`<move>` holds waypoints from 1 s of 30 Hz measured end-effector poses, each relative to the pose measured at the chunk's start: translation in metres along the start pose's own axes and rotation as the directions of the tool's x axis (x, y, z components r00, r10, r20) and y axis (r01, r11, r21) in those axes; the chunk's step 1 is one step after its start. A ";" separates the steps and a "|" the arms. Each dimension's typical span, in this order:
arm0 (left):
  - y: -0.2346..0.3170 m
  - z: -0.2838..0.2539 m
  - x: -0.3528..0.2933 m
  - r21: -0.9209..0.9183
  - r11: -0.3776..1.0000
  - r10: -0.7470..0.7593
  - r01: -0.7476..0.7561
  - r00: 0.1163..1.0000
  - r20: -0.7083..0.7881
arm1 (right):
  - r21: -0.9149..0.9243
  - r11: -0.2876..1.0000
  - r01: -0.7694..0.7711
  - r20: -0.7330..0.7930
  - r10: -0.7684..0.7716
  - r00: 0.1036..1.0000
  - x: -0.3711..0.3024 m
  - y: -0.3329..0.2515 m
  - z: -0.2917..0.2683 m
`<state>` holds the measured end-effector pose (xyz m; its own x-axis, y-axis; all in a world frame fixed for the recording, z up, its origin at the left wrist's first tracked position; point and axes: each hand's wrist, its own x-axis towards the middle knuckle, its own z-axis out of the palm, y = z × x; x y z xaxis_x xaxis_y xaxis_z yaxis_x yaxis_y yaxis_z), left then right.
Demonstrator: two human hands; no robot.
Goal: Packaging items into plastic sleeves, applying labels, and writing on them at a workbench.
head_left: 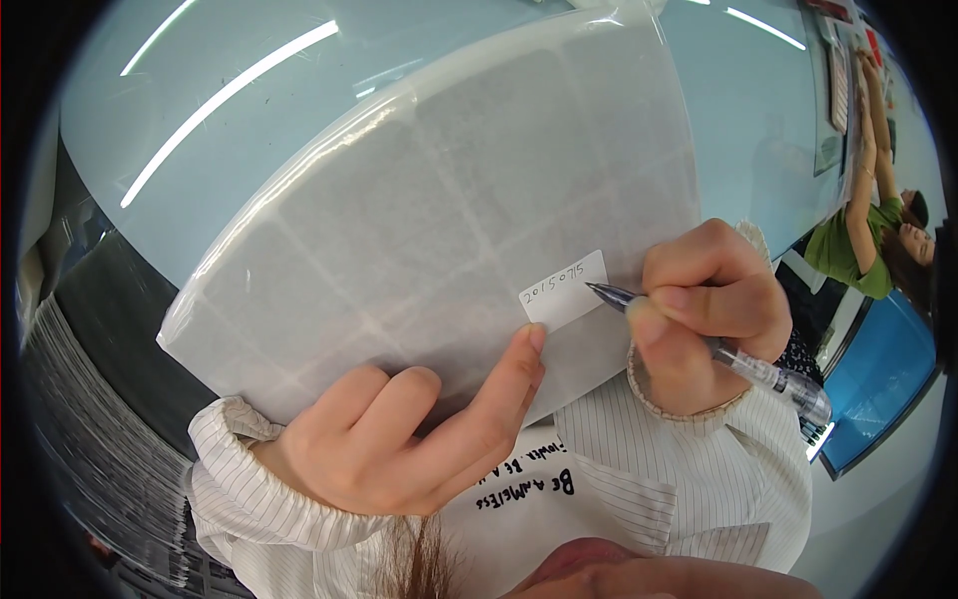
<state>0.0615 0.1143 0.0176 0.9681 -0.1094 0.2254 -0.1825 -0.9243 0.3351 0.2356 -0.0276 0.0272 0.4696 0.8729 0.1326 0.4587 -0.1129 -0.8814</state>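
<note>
A: Head view, the only 1. What's in hand?

B: Writing, by the look of it. 1 white label (563, 306) lies on a flat plastic bag (559, 170), at the side nearest the person, right of middle. A handwritten row runs along its upper part; the strip below is bare.

A: The hands?

B: 2, both busy. Right hand (714, 299) pinches a clear-barrelled pen (783, 381), thumb and fingers close to the dark tip. Tip sits at the label's right end, below the row; cannot tell whether it touches. Left hand (399, 439) grips nothing that I can see: index finger stretched, its tip pressing the label's lower left corner, other fingers bent over the bag's near edge.

A: What would the next move call for?

B: My judgement: if more strokes are due, a light pen and that fingertip pinning the label; if the row is complete, a clean lift of the tip, no smear.

A: Containers?

B: Just the bag, clear and glossy along its far edge. Inside, something whitish and flat, crossed by pale lines like a grid; what it is, cannot tell. Bag rests over a pale blue table (249, 150), near edge close to the person's striped shirt (699, 479).
</note>
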 end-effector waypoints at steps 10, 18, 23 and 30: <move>0.001 0.001 0.002 0.073 0.996 0.051 -0.051 0.999 0.006 | 0.423 0.886 0.189 -0.369 -0.021 0.929 -0.007 0.011 0.001; 0.003 0.001 -0.002 0.093 0.995 0.043 -0.043 0.999 0.003 | 0.379 0.885 0.270 -0.228 -0.193 0.954 -0.029 0.001 -0.018; 0.001 -0.002 0.000 0.052 0.996 0.078 -0.078 0.997 0.004 | 0.386 0.869 0.310 -0.287 -0.206 0.935 -0.035 0.002 -0.008; 0.003 0.003 -0.001 0.079 0.992 0.108 -0.103 0.993 -0.057 | 0.323 0.942 0.088 -0.111 -0.055 0.992 -0.025 -0.009 0.010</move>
<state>0.0606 0.1103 0.0158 0.9314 -0.1875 0.3121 -0.2674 -0.9340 0.2371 0.2121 -0.0437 0.0277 0.5242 0.8199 0.2303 0.2299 0.1241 -0.9653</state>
